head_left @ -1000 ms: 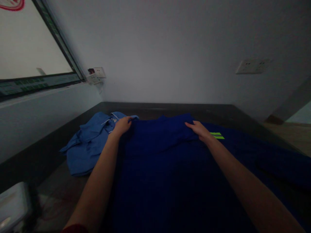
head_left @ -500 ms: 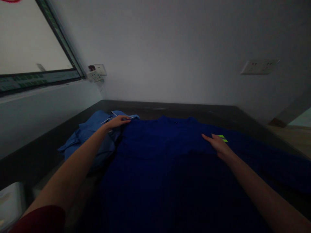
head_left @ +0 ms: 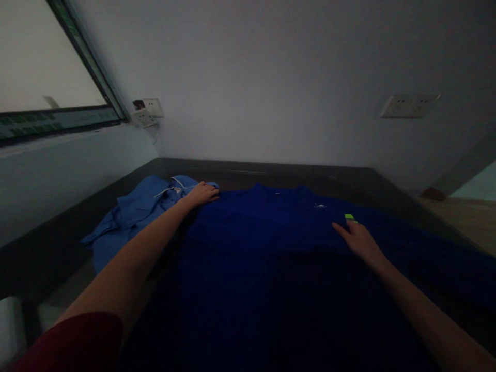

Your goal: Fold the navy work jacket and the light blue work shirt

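1. Dark blue garment (head_left: 248, 227) lies spread on the dark bench (head_left: 232, 180), in the middle of the view, with its collar (head_left: 298, 194) at the far side. One sleeve reaches out to the right. The near part is so dark that its edges cannot be seen well.

2. On this garment are a small pale label (head_left: 277, 194) inside the collar, a small white mark (head_left: 320, 206) on the chest, and a yellow-green strip (head_left: 349, 217), which is partly covered by the right hand.

3. Left hand (head_left: 202, 194) rests at the far left shoulder of the garment. Its fingers are close to one another and bent down; I cannot tell whether they pinch the cloth.

4. Right hand (head_left: 359, 242) is over the right part of the garment, near the strip. Its thumb and fingers stand apart.

5. Light blue clothing (head_left: 143, 201), with white piping, lies crumpled at the left, just beside the garment. The left forearm passes in front of it.

6. Farther away, a pale wall (head_left: 271, 88) stands behind the bench, with a socket plate (head_left: 409, 105) at the right.
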A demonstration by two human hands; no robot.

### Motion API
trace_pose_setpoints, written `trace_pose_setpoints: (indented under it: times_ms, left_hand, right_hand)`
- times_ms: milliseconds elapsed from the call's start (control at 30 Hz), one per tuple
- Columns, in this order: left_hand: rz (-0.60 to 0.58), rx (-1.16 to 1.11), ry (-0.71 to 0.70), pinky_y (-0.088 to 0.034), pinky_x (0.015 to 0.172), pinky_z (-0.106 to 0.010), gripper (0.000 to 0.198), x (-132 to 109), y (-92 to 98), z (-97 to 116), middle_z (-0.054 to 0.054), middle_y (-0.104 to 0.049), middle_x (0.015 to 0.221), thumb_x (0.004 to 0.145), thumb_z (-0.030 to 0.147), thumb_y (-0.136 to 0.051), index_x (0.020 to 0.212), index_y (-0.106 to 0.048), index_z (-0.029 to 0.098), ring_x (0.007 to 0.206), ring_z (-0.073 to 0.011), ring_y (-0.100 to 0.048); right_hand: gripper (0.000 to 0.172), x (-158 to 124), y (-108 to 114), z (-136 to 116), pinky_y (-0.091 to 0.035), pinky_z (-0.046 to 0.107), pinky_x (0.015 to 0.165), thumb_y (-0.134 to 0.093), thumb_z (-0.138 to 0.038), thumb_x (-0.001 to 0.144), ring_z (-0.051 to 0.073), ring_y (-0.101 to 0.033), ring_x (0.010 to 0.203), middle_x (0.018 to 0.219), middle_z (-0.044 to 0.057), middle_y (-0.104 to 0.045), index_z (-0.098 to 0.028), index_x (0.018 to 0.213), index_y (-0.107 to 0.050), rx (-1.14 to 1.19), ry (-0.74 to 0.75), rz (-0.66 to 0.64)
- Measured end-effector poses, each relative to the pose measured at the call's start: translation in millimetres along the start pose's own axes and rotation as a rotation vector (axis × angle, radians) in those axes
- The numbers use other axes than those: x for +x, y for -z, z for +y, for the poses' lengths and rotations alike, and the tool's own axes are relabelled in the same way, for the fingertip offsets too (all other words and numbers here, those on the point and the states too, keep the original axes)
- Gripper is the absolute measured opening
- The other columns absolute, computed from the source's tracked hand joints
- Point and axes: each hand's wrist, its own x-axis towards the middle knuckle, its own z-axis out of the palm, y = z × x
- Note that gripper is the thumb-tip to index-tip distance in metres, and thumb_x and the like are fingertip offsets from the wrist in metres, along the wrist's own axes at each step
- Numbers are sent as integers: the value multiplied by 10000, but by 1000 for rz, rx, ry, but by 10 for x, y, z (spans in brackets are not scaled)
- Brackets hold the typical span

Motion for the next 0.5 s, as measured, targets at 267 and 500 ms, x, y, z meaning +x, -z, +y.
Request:
trace_pose_setpoints:
  times_ms: [267, 500]
  left_hand:
    - [193, -33, 159, -409, 942, -411, 317, -429, 313, 216, -129, -569, 1154, 904, 319, -374, 1133, -523, 157, 1094, -250, -528]
    - [-201, -417, 227, -503, 815, -346, 552, -1438, 540, 631, -78, -593, 1103, 761, 406, -600, 1244, -432, 199, 987, -224, -597]
  right_hand:
    - [418, 11, -146, 121, -486, 405, 866, -530, -424, 812, 307, -631, 1009, 1108, 172, -667, -117, 1076, -636, -42, -71, 78]
    - [449, 11, -140, 149, -495, 421, 826, -535, -413, 803, 306, -640, 962, 1100, 160, -666, -129, 1144, -607, 19, -56, 86]
